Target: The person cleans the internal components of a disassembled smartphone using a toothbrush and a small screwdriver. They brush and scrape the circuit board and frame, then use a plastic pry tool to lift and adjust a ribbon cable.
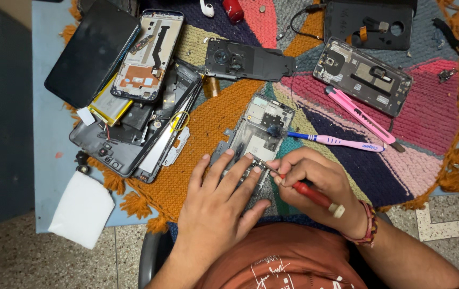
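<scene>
Left hand [216, 198] hides phone frame's [261, 126] lower end; screwdriver [307, 191] tip unclear.

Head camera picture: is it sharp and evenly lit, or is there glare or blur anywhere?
Head view: mostly sharp and softly lit; the right hand with the red screwdriver is clear, glare streaks the dark phone screen, the floor corners fall dim, and the table edge bows slightly from lens distortion.

Pink toothbrush [341, 142], pink utility knife [360, 115], stacked phone parts [133, 107], white cloth [79, 208].
</scene>
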